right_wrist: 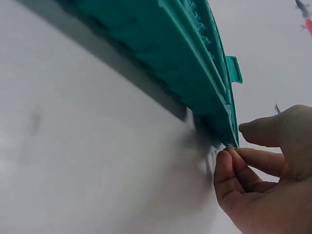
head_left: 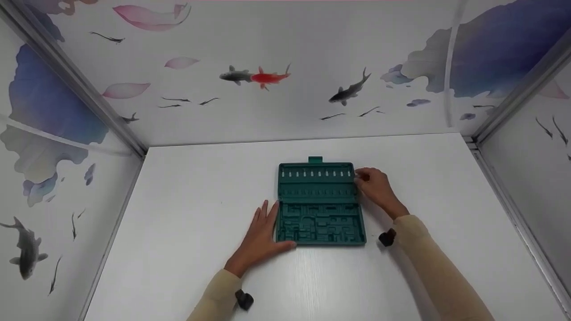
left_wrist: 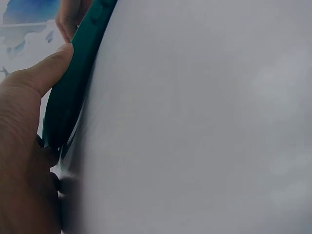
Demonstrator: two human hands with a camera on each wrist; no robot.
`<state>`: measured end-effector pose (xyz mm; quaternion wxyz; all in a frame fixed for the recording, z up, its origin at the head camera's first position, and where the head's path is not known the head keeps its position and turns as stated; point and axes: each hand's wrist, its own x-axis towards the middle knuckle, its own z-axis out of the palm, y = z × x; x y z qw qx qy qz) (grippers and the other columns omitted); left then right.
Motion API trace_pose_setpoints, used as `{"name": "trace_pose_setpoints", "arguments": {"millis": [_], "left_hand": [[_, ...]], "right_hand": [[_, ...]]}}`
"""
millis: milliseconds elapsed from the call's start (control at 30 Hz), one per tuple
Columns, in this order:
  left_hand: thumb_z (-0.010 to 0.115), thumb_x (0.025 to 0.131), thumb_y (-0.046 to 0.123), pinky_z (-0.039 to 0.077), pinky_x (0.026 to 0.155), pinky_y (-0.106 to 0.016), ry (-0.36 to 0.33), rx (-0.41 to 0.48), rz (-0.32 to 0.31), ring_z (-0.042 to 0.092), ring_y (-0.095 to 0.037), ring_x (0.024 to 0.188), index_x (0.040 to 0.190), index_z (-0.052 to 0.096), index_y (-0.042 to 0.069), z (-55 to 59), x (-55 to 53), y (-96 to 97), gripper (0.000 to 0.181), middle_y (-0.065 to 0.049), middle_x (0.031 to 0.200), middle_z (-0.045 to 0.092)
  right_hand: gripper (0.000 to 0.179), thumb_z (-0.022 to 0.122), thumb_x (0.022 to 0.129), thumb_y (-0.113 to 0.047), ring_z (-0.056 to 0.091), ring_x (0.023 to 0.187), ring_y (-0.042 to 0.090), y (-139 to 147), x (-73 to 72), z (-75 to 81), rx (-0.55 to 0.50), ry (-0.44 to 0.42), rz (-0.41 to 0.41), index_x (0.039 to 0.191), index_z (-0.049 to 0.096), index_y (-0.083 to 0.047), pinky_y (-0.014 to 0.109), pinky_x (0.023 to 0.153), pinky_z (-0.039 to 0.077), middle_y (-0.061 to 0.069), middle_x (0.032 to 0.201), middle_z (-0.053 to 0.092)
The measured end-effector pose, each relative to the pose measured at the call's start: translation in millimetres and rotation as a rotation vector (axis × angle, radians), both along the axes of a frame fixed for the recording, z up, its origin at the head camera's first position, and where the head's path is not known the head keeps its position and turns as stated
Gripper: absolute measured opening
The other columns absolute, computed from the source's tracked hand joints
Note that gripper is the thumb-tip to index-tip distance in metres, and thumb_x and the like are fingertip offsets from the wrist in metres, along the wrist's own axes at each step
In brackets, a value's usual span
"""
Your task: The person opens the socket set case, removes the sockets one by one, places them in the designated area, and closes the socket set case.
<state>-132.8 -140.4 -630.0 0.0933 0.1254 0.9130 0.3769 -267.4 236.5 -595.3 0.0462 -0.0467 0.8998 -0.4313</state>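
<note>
Green case [head_left: 317,200] lies open; left hand [head_left: 262,235] touching; right hand [head_left: 376,186] gripping

One open, rectangular green plastic case [head_left: 317,199] can be counted, with one white, smooth-topped table [head_left: 196,187], two bare hands [head_left: 260,235] [head_left: 377,188], two beige long sleeves [head_left: 217,292] [head_left: 441,267] and two small black wrist-worn blocks [head_left: 244,300] [head_left: 387,237].

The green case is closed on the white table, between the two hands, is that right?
Not quite: the green case is open, not closed, as the head view shows. It is on the white table, between the left hand and the right hand.
</note>
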Motion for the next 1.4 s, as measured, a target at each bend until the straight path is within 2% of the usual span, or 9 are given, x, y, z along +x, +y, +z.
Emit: {"name": "trace_pose_setpoints", "arguments": {"millis": [100, 200, 500, 700, 833, 1033, 1267, 1400], "left_hand": [[0.079, 0.086, 0.079, 0.016, 0.133, -0.065, 0.022, -0.011, 0.001, 0.001, -0.044, 0.170, 0.179, 0.014, 0.021, -1.1, 0.7, 0.5, 0.128, -0.016, 0.185, 0.003], [0.079, 0.085, 0.079, 0.015, 0.134, -0.065, 0.035, -0.019, 0.003, 0.001, -0.044, 0.169, 0.179, 0.014, 0.021, -2.2, 1.8, 1.4, 0.128, -0.017, 0.185, 0.004], [0.078, 0.085, 0.080, 0.015, 0.134, -0.063, 0.050, -0.035, 0.002, 0.002, -0.044, 0.170, 0.179, 0.015, 0.019, -3.0, 2.3, 4.4, 0.128, -0.017, 0.184, 0.007], [0.079, 0.086, 0.078, 0.014, 0.134, -0.063, 0.070, -0.038, -0.006, 0.003, -0.044, 0.170, 0.178, 0.018, 0.015, -3.5, 2.3, 3.4, 0.128, -0.020, 0.184, 0.009], [0.080, 0.086, 0.077, 0.016, 0.134, -0.065, 0.084, -0.040, -0.008, 0.005, -0.047, 0.169, 0.178, 0.020, 0.013, -2.5, 1.2, 3.4, 0.127, -0.022, 0.183, 0.010], [0.079, 0.086, 0.079, 0.014, 0.135, -0.062, 0.055, -0.041, -0.013, 0.002, -0.043, 0.170, 0.179, 0.016, 0.016, -2.5, 1.5, 3.4, 0.128, -0.019, 0.184, 0.007], [0.080, 0.086, 0.077, 0.017, 0.133, -0.066, 0.042, -0.028, -0.011, 0.003, -0.047, 0.169, 0.179, 0.017, 0.017, 0.9, 0.4, 2.4, 0.127, -0.020, 0.184, 0.007], [0.079, 0.085, 0.079, 0.017, 0.133, -0.065, 0.021, -0.041, -0.008, 0.002, -0.045, 0.169, 0.179, 0.014, 0.020, 0.9, 1.2, 1.9, 0.129, -0.017, 0.185, 0.005]], "right_hand": [[0.037, 0.063, 0.109, -0.004, 0.064, 0.121, 0.042, 0.2, -5.9, 3.6, 0.024, 0.081, 0.055, 0.142, 0.065, 0.011, 0.058, 0.105, 0.055, 0.030, 0.131, 0.067], [0.035, 0.064, 0.108, -0.001, 0.063, 0.122, 0.045, -0.5, -12.4, 6.5, 0.054, 0.109, 0.125, 0.141, 0.065, 0.012, 0.061, 0.105, 0.054, 0.031, 0.132, 0.064], [0.035, 0.066, 0.106, 0.001, 0.059, 0.119, 0.045, -0.3, -30.1, 8.7, 0.173, 0.073, 0.220, 0.138, 0.066, 0.016, 0.060, 0.103, 0.053, 0.031, 0.127, 0.062], [0.038, 0.066, 0.107, 0.000, 0.057, 0.115, 0.042, -6.0, -34.3, 13.7, 0.258, 0.046, 0.255, 0.141, 0.064, 0.017, 0.060, 0.101, 0.051, 0.032, 0.127, 0.062], [0.037, 0.065, 0.109, -0.002, 0.056, 0.114, 0.041, -12.9, -34.2, 18.4, 0.352, 0.042, 0.269, 0.142, 0.064, 0.017, 0.060, 0.102, 0.051, 0.032, 0.123, 0.061], [0.036, 0.063, 0.111, -0.005, 0.054, 0.114, 0.040, -18.5, -30.6, 23.2, 0.447, 0.011, 0.251, 0.141, 0.064, 0.015, 0.059, 0.103, 0.053, 0.030, 0.122, 0.058], [0.037, 0.060, 0.113, -0.006, 0.054, 0.120, 0.042, -19.4, -31.3, 24.0, 0.442, -0.021, 0.234, 0.145, 0.059, 0.013, 0.059, 0.107, 0.052, 0.031, 0.129, 0.058], [0.037, 0.058, 0.113, -0.004, 0.056, 0.122, 0.042, -18.7, -32.6, 23.0, 0.420, -0.055, 0.237, 0.145, 0.057, 0.013, 0.060, 0.109, 0.051, 0.032, 0.131, 0.058]]}}
